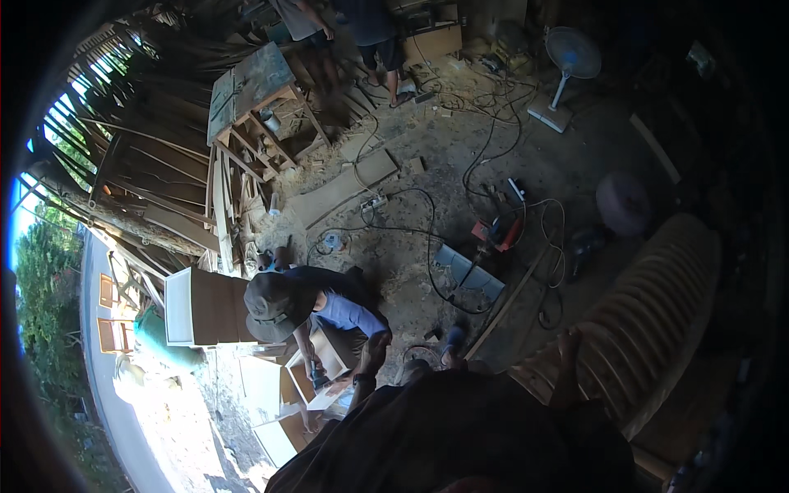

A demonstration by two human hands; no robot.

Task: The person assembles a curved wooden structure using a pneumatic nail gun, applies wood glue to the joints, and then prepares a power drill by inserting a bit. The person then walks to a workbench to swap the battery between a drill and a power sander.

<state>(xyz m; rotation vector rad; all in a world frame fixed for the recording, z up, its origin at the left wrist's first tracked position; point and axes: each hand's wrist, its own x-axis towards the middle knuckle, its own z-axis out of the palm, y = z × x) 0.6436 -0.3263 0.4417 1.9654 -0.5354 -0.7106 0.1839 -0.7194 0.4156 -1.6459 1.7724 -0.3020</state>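
Left hand (374, 349) resting closed-looking on a crouching co-worker's shoulder (362, 316), right hand (567, 341) gripping the slatted wooden chair back (649, 320), co-worker's hat (275, 304) and wooden panels (316, 370) lying just left of the left hand, tangled cables (460, 238) and a red power tool (501, 232) sitting beyond both hands, fan (567, 66) standing far off.

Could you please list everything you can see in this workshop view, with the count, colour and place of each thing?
Pedestal fan: one, white, top right on the floor.
Wooden workbench: one, weathered brown, top centre-left.
Power cables: several, black, looping across the sawdust floor.
Power tool: one, red and black, centre right.
Curved slatted wooden piece: one, brown, right.
White-edged wooden panel: one, brown, left.
Crouching person in hat: one, blue shirt, centre.
Standing people: two, top edge.
Left hand: raised beside the crouching person; grip unclear.
Right hand: resting on the slatted piece.
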